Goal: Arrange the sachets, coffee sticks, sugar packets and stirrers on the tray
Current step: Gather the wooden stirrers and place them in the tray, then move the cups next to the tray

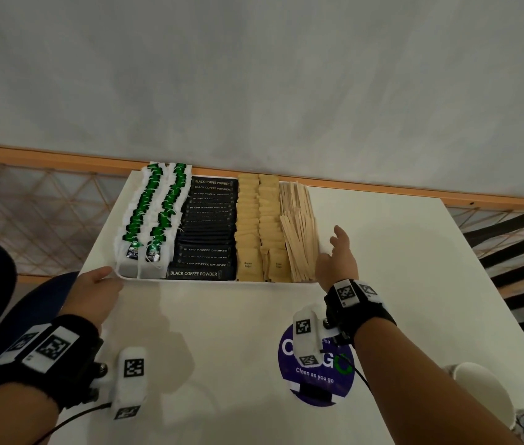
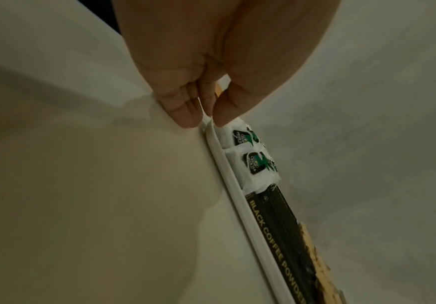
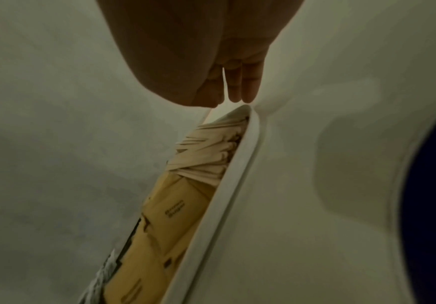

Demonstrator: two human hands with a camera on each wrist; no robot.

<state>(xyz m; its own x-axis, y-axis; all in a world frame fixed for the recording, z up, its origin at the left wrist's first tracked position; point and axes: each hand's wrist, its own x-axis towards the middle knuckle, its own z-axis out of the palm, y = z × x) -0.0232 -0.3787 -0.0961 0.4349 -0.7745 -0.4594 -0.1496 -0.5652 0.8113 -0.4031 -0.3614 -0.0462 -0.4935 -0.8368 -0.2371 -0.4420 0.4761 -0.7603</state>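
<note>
Nearest the head camera are the two forearms with their black wrist straps, reaching over a white worktop (image 1: 222,332) toward the tray (image 1: 209,280). Going from the left: the left hand (image 1: 98,284) meets the tray's near-left corner, and the left wrist view shows its thumb and fingers (image 2: 185,111) pinching the rim there, a grip that looks meant to steady or shift the whole tray rather than pick out one item. Inside the tray the goods lie in lengthwise bands: green-tagged sachets (image 1: 151,216) in two rows, then the black coffee sticks (image 1: 206,232), then two rows of brown sugar packets (image 1: 259,232), then the wooden stirrers (image 1: 299,229) along the right side. So sorted, each kind is easy to reach. The right hand (image 1: 337,261) lies at the tray's right edge with fingers straight and close together, holding nothing; whether it touches the rim I cannot tell. It seems to be bracing that side.

A round purple sticker (image 1: 317,374) marks the worktop. Behind the tray runs a wooden ledge (image 1: 61,155) under a grey wall (image 1: 254,75); black slats (image 1: 517,252) show at far right.
</note>
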